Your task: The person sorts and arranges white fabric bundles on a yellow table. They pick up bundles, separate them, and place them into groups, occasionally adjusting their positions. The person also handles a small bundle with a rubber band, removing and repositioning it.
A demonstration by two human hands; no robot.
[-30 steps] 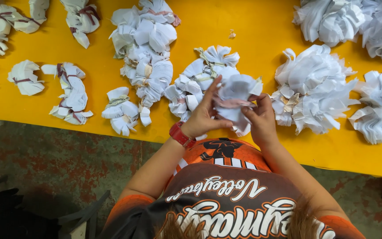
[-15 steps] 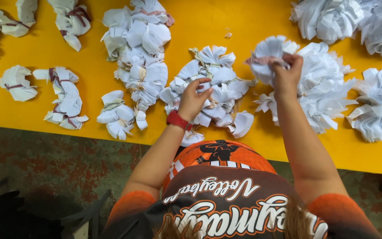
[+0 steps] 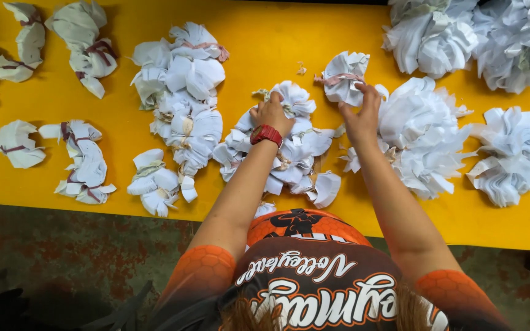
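Seen from above, a person in an orange and brown printed jersey (image 3: 314, 276) reaches both arms out over a yellow bench (image 3: 265, 49).

The right hand (image 3: 360, 113) grips a bundle (image 3: 343, 76) at its lower edge, fingers curled onto it. The bundle is a wad of white paper pieces, fanned and crumpled like petals, cinched across the middle by a pinkish band. It sits on the bench toward the far side, just left of a large fluffy white paper heap (image 3: 424, 138).

The left hand (image 3: 272, 113), with a red wristband (image 3: 266, 134), rests palm down with its fingers bent on a pile (image 3: 283, 150) of similar banded white bundles in the middle of the bench; whether it grips one I cannot tell.

More bundles lie in a column (image 3: 182, 98) to the left, and smaller ones are scattered farther left (image 3: 84, 162). Larger white heaps (image 3: 510, 156) fill the right side and far right corner. A worn, reddish floor (image 3: 62, 257) shows below the bench edge.
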